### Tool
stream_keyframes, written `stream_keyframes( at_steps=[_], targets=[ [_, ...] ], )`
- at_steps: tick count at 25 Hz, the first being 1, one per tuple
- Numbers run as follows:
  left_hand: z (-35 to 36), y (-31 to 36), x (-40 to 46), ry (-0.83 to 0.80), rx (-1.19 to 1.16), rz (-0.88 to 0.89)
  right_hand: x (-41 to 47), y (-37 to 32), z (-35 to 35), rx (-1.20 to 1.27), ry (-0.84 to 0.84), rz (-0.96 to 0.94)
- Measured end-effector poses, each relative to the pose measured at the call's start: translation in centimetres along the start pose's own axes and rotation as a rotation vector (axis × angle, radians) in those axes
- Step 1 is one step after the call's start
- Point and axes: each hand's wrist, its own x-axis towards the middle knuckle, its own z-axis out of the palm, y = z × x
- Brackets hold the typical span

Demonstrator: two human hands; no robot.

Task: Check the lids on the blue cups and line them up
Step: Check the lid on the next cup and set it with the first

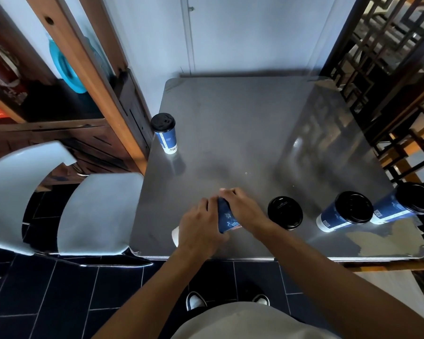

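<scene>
While both hands work at the table's [230,123] near edge, the cup [227,217] between them is the one being checked. My left hand [201,225] wraps its blue body from about 8 o'clock, and my right hand [240,207] curls over its top end from 2 o'clock, hiding the lid. It appears tilted, its long axis running roughly 5 to 11 o'clock. Three lidded cups [285,212] [345,211] [402,203] stand in a row toward 3 o'clock, nearest my right hand. One last cup [165,133] stands well apart at 11 o'clock, closer to my left.
</scene>
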Motion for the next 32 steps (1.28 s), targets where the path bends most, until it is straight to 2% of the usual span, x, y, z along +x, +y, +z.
stream_keyframes(
  at_steps=[2, 6, 15, 20, 22, 23, 25, 27, 30, 32],
  targets=[
    [0.2, 0.0, 0.2, 0.017, 0.003, -0.004, -0.2, -0.1, 0.4, 0.029, 0.030, -0.006],
    [-0.9, 0.9, 0.6, -0.029, -0.094, -0.038, -0.1, -0.3, -0.1, -0.022, 0.089, -0.147],
    [-2.6, 1.0, 1.8, -0.281, -0.327, -0.117, -0.2, -0.4, -2.3, -0.046, -0.138, -0.288],
    [-2.3, 0.6, 2.2, -0.366, -0.653, -0.189, 0.4, -1.1, -3.2, -0.067, -0.269, -0.327],
    [-2.0, 0.2, 2.1, -0.387, -0.722, -0.222, 0.4, -1.3, -3.3, 0.014, -0.286, -0.299],
    [-2.0, 0.0, 2.0, -0.406, -0.801, -0.266, 0.6, -1.2, -3.3, 0.135, -0.273, -0.263],
    [-1.6, -0.2, 1.8, -0.422, -1.128, -0.415, 0.9, -0.5, -3.5, 0.408, -0.216, -0.210],
    [-1.2, -0.5, 1.7, -0.362, -1.431, -0.555, 1.1, 0.7, -3.1, 0.463, -0.155, -0.199],
    [-0.5, -0.2, 2.2, -0.356, -1.622, -0.723, 0.6, 1.7, -1.1, 0.525, -0.171, -0.068],
    [-0.5, 0.6, 2.4, -0.378, -1.766, -0.821, 0.6, 1.8, 0.1, 0.576, -0.123, -0.039]
  ],
)
